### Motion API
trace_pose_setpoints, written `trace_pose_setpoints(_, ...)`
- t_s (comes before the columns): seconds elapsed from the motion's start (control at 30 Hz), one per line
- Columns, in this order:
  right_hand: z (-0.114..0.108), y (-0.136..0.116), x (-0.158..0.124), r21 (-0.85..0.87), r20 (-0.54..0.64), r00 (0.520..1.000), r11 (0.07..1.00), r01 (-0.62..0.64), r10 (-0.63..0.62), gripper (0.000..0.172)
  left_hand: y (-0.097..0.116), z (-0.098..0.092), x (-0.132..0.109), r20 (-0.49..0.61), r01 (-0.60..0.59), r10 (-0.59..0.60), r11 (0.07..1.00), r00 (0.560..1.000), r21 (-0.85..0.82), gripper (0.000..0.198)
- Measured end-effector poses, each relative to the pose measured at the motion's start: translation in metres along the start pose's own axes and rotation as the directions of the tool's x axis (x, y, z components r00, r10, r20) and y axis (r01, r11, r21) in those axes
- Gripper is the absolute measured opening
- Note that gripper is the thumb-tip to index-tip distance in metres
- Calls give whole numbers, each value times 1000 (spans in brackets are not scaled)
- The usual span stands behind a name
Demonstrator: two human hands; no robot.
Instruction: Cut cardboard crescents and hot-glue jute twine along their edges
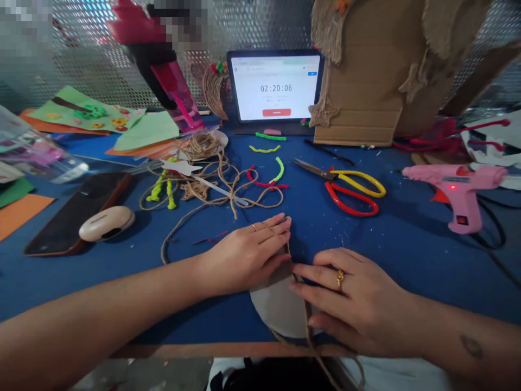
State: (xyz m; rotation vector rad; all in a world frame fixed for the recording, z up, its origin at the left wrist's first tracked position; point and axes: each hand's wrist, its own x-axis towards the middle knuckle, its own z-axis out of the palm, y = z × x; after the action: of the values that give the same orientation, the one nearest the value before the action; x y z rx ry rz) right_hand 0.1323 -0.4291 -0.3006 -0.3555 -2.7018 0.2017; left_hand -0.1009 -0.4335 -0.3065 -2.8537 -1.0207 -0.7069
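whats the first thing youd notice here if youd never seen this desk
The bright pink hot glue gun at the right of the view stands out first, its red light lit. A tablet at the back shows a timer reading 02:20:06. In front, the left hand and right hand lie on a rounded piece of card.

The worktop [195,260] is matt blue cloth, flecked with bits. At lower middle of the frame, the card [277,309] looks smooth and matt, and the twine [215,182] above it is rough, hairy jute. To the right, the scissors [354,184] have dull metal blades [313,169] and glossy plastic handles [354,198]. The glue gun [456,182] at far right is smooth pink plastic. At upper right stands rough corrugated cardboard [358,103], and perforated metal [260,21] runs along the back.
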Motion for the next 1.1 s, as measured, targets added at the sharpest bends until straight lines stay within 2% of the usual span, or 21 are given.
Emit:
trace_pose_setpoints(0.27,1,-1,0,12,-10,1000,1000,-9,9,32,-3,-1,1,47,40,-38,998,998,-51,18)
trace_pose_setpoints(0.67,-1,0,1,18,-12,1000,1000,-18,18,35,-8,0,3,72,103,-87,960,994,-262,8)
trace_pose_setpoints(1.1,-3,-2,-2,40,-33,999,999,-13,15,30,-8,2,2,58,77,-66,969,996,-233,10)
